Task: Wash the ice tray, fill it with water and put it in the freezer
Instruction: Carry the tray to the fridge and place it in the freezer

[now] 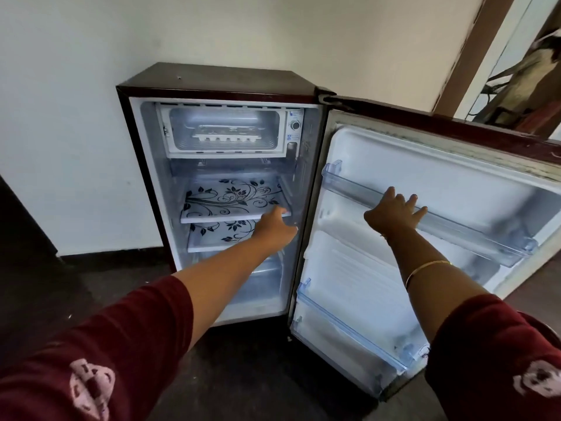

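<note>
A small maroon fridge (212, 77) stands open against the wall. Its freezer compartment (223, 153) at the top is open, and a white ice tray (226, 137) lies flat inside it. My left hand (274, 227) reaches to the right inner edge of the fridge body, level with the flower-patterned shelf (230, 199); its fingers are hidden from me. My right hand (394, 212) lies with spread, straight fingers on the clear upper rack (473, 235) of the open door (425, 165). Neither hand holds anything that I can see.
The door swings wide to the right, with a second clear rack (349, 326) low down. A lower patterned shelf (218, 235) and a clear drawer (264, 275) sit in the fridge. Dark floor lies in front; a doorway frame (473, 50) stands at the far right.
</note>
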Available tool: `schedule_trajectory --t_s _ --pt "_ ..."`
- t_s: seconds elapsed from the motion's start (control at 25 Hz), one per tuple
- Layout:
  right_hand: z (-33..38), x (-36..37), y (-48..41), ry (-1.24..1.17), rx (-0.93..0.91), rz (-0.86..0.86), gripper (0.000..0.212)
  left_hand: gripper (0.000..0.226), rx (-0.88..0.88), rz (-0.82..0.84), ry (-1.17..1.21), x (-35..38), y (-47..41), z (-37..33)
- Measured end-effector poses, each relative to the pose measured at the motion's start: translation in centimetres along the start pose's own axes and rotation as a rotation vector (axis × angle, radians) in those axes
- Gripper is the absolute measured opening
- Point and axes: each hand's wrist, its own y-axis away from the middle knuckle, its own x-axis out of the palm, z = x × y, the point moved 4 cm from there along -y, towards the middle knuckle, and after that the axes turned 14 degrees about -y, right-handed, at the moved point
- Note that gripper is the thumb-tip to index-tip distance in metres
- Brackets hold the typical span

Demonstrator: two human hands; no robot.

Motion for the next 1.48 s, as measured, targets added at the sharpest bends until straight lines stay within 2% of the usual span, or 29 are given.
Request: schedule_trajectory --t_s 0.16,0.68,0.8,0.92,1.12,1.32,1.48 --pt "-0.9 -0.4 0.1 0.024 -0.060 0.019 0.052 0.055 -0.024 0.010 0.014 0.5 1.5 0.6" --pt "0.9 1.0 4.6 0.301 -0.249 -0.021 0.073 0.055 -0.038 0.013 -0.047 2.7 3.4 0.7" --pt "2.4 1.6 6.1 0.288 -0.278 -0.014 0.076 0.051 -0.028 -0.007 -0.036 2.7 3.5 0.3" --pt "3.9 1.7 7.5 0.265 -0.326 0.014 0.071 0.042 0.007 -0.031 -0.003 2.6 3.6 -0.2" --pt "6.8 0.7 10.2 0.184 -0.354 0.118 0.048 0.037 0.088 -0.085 0.041 1.8 3.9 -0.8" --pt "9.4 1.3 13.8 0.174 -0.279 0.216 0.047 0.040 0.158 -0.099 0.110 0.2 5.2 -0.1" --pt "12.0 1.6 16.4 0.152 -0.248 0.254 0.042 0.028 0.208 -0.107 0.060 -1.1 6.3 1.5"
